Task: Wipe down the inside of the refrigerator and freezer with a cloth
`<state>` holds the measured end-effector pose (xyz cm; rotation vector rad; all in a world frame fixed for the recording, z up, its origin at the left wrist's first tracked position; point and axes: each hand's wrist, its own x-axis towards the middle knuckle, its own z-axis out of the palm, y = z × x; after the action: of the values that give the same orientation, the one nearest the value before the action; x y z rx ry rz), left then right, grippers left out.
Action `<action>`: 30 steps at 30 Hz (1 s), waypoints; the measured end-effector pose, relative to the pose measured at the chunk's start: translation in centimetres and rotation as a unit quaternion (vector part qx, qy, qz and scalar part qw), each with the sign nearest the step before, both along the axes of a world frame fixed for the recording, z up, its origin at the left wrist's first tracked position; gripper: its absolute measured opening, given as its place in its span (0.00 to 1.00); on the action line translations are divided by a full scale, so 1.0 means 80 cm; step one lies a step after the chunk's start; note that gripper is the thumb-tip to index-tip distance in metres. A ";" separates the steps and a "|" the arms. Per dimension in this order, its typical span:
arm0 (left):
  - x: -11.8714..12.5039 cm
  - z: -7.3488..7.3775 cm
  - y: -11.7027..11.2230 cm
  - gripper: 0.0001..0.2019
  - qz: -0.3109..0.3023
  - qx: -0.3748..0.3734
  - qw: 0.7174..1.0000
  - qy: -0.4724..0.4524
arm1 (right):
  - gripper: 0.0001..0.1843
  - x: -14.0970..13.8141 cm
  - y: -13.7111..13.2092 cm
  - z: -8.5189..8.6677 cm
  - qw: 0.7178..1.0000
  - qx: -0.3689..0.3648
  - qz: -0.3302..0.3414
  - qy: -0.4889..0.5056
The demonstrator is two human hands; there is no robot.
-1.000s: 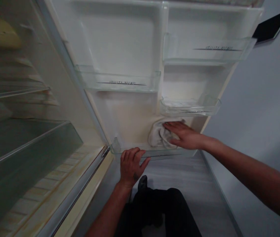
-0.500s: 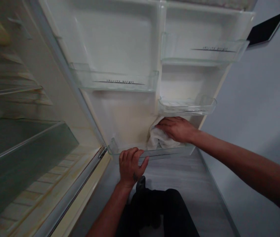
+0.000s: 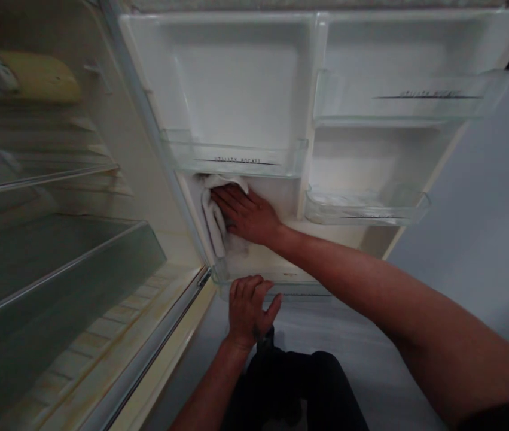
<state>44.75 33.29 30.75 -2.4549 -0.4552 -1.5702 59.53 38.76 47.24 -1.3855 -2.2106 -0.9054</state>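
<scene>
White cloth (image 3: 213, 221) under right hand (image 3: 252, 216), fingers flat; bottom door bin (image 3: 303, 291) by left hand (image 3: 249, 310), empty fingers half-open; brownish mark (image 3: 289, 274) beside fingers likely unwiped.

White cloth (image 3: 215, 218): bunched and creased, pressed flat against the door lining under the fingers of the right hand (image 3: 249, 215). One thick fold runs down beyond the fingertips, on the hinge side; another edge stands out above the knuckles. The part beneath the palm is hidden.

Refrigerator door lining (image 3: 240, 78): off-white, moulded, door standing open; surface below the right wrist yellowish.

Bottom door bin (image 3: 308, 290): clear plastic, fitted in place below the cloth, its front rim at the fingertips of the left hand (image 3: 249, 308); lettering on its front illegible.
</scene>
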 end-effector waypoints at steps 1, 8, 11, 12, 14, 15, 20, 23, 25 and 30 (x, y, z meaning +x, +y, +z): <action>0.000 0.000 0.000 0.18 -0.003 -0.003 1.000 0.001 | 0.31 0.007 -0.002 -0.008 0.999 -0.014 0.026 -0.018; -0.003 -0.002 -0.004 0.16 -0.012 -0.028 1.000 -0.003 | 0.13 0.020 -0.072 -0.063 0.990 -0.137 0.023 -0.022; -0.020 0.006 -0.018 0.22 0.015 -0.033 0.998 -0.046 | 0.20 -0.018 -0.101 -0.060 0.957 -0.096 -0.007 0.275; -0.029 0.011 -0.025 0.26 0.027 -0.050 0.995 -0.080 | 0.22 -0.033 -0.108 -0.058 0.920 -0.102 0.017 0.378; -0.049 0.026 -0.037 0.38 0.043 -0.134 0.978 -0.151 | 0.21 -0.066 -0.115 -0.058 0.825 -0.161 0.092 0.533; -0.060 0.035 -0.042 0.43 0.045 -0.183 0.967 -0.172 | 0.21 -0.083 -0.116 -0.058 0.769 -0.207 0.126 0.591; -0.135 0.090 -0.034 0.48 0.082 -0.304 0.928 -0.196 | 0.32 -0.167 -0.107 -0.051 0.412 -0.443 0.288 0.743; -0.194 0.156 -0.009 0.31 0.169 -0.242 0.938 -0.181 | 0.32 -0.196 -0.102 -0.050 0.317 -0.494 0.362 0.724; -0.237 0.223 0.005 0.25 0.245 -0.159 0.948 -0.130 | 0.27 -0.206 -0.104 -0.059 0.318 -0.476 0.348 0.742; -0.338 0.397 0.029 0.27 0.531 -0.081 0.839 0.089 | 0.24 -0.208 -0.131 -0.120 0.367 -0.490 0.299 0.732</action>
<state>17.70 35.59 62.47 -1.7659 -1.5953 -0.8120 42.92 28.30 37.66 -0.6623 -1.1000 1.6550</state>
